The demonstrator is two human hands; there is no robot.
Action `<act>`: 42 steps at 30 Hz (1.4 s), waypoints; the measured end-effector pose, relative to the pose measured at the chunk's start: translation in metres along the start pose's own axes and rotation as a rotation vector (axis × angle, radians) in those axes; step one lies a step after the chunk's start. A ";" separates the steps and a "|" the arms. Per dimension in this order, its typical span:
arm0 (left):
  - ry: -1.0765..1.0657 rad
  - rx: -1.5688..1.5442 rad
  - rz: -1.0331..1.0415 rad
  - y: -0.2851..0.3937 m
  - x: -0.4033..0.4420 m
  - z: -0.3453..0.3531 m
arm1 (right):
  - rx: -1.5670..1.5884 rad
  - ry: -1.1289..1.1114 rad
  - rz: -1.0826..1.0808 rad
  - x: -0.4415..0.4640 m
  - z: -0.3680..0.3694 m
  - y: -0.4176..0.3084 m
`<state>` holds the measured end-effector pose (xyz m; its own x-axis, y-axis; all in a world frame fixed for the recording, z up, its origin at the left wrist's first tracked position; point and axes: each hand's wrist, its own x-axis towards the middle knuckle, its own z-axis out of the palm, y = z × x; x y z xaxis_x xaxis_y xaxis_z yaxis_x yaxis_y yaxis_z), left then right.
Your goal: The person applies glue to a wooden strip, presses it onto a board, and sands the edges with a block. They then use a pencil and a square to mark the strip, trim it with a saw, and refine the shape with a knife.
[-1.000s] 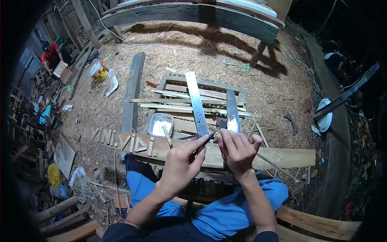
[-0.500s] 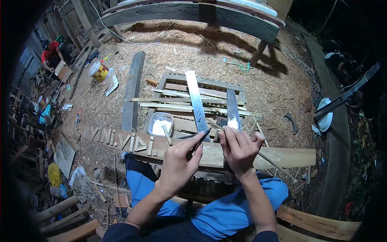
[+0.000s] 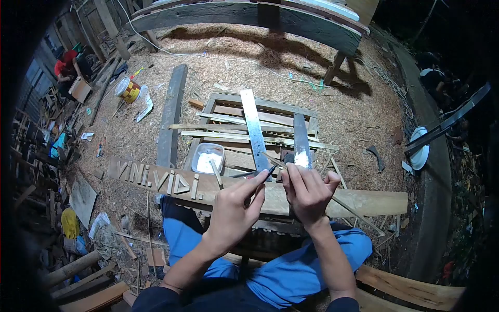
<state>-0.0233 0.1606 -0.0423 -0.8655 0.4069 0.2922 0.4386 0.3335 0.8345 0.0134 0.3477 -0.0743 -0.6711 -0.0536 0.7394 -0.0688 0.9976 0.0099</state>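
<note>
My left hand (image 3: 236, 205) is closed on a slim black pen-like tool (image 3: 271, 170), its end close to my right fingers. My right hand (image 3: 309, 192) pinches a thin wooden strip (image 3: 358, 214) that slants from the upper left down to the right. Both hands are above a long wooden board (image 3: 374, 204) lying across my lap. Raised wooden letters (image 3: 161, 182) reading "VINI. VIDI." are on its left part. Beyond the board stands a clear plastic tub (image 3: 195, 167) of white stuff, with a flat stick (image 3: 216, 174) leaning from it.
A slatted wooden frame (image 3: 208, 109) bears loose strips, a long metal blade (image 3: 252, 122) and a second wide blade (image 3: 300, 138). A dark beam (image 3: 174, 112) lies left. Wood shavings cover the ground. A bench (image 3: 208, 20) stands ahead; a person in red (image 3: 66, 65) works far left.
The black tool in my left hand has tipped and shifted slightly right, towards the strip. My right hand stays nearly where it was, still pinching the strip.
</note>
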 end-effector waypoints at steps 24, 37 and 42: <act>0.008 0.034 -0.006 -0.001 0.003 -0.004 | 0.016 0.019 0.023 0.004 -0.001 0.000; 0.022 0.034 0.070 -0.002 0.001 0.004 | 0.006 0.032 0.006 0.002 0.003 0.001; 0.022 0.035 0.037 0.000 0.004 0.001 | 0.001 0.030 0.004 0.002 0.002 0.001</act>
<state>-0.0264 0.1630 -0.0422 -0.8534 0.4006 0.3334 0.4785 0.3486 0.8059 0.0099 0.3483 -0.0742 -0.6492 -0.0480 0.7591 -0.0666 0.9978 0.0062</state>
